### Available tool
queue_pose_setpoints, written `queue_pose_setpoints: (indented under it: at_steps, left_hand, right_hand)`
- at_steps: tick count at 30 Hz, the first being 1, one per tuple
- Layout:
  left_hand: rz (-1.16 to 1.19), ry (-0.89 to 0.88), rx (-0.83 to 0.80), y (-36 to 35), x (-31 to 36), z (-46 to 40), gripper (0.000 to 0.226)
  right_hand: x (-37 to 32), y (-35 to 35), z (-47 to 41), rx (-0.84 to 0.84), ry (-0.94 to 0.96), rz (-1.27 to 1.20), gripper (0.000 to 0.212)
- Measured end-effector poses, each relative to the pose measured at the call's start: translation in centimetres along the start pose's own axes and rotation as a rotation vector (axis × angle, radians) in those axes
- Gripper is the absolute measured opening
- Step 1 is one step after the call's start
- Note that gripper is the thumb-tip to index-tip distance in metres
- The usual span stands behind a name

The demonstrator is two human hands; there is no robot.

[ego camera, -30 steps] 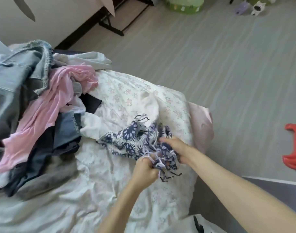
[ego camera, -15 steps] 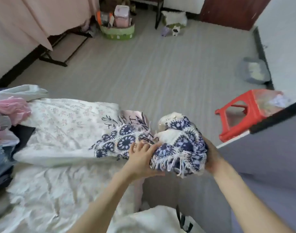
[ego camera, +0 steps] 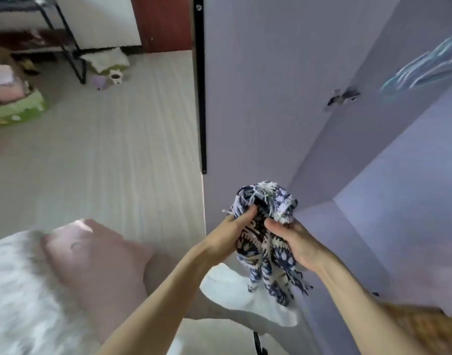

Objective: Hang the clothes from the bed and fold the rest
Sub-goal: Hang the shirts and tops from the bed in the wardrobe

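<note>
- While both hands meet in front of the lilac wardrobe [ego camera: 258, 98], the left hand [ego camera: 226, 239] curls round the bunched blue-and-white fringed cloth [ego camera: 264, 234], its thumb pressed into the folds near the top of the bundle.
- The right hand [ego camera: 294, 242] grips the same cloth from the other side, fingers wrapped tight into the fabric, so neither hand has slack fingers.
- The cloth is held in the air, clear of the bed [ego camera: 22, 290], with its tasselled ends hanging down between the two wrists, just above a white garment [ego camera: 227, 285] below.
- Counted: two hands, one patterned cloth, one wardrobe door with a long black handle [ego camera: 200, 85], one small metal catch [ego camera: 344, 96] on the inner panel.
- On the floor [ego camera: 104, 162] behind stand one green box [ego camera: 17, 108] and two small cat-shaped objects [ego camera: 108, 79], too blurred to name more closely.
- The bed's pink corner [ego camera: 91, 252] and white cover are smeared by motion and cut by the left edge.
- A blue-streaked item [ego camera: 425, 65] at upper right is blurred, and an orange woven surface [ego camera: 419, 326] is cut off at lower right.
- Most fingertips of both hands are buried in the cloth and hidden.
</note>
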State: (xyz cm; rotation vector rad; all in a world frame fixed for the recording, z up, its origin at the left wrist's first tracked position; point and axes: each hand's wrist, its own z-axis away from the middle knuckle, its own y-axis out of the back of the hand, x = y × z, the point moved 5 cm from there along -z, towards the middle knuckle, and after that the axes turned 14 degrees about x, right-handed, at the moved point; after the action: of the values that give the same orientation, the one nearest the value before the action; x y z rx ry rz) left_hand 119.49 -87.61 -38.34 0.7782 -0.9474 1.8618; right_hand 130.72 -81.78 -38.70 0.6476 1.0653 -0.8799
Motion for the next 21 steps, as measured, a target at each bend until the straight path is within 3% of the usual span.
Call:
queue_pose_setpoints:
  at_steps: [2, 4, 6, 9, 14, 17, 21]
  left_hand:
    - [-0.098, -0.040, -0.026, -2.4, 0.5, -0.8, 0.027]
    - [-0.270, -0.171, 0.047, -3.6, 1.9, -1.7, 0.015]
    - [-0.347, -0.230, 0.079, -5.2, 2.8, -2.9, 0.004]
    - [-0.280, -0.171, 0.065, -6.6, 3.1, -4.4, 0.006]
    - [-0.225, -0.103, 0.150, -7.6, 4.3, -6.6, 0.012]
    - [-0.201, -0.097, 0.142, -7.6, 5.3, -7.3, 0.013]
    - [-0.170, -0.152, 0.288, -5.5, 6.9, -8.4, 0.026]
  right_hand:
    - [-0.3, 3.7, 0.4, 0.198, 0.055, 0.030, 0.018]
    - [-0.4, 6.3, 0.8, 0.364, 0.077, 0.094, 0.010]
    - [-0.8, 8.8, 1.8, 0.477, 0.099, 0.194, 0.010]
    - [-1.4, 10.9, 2.7, 0.521, 0.119, 0.275, 0.027]
    - [-1.1, 16.7, 4.3, 0.904, -0.020, 0.069, 0.019]
    - [-0.4, 19.2, 5.9, 1.073, -0.069, 0.049, 0.024]
    - [-0.7, 20.3, 7.2, 1.133, -0.026, 0.083, 0.038]
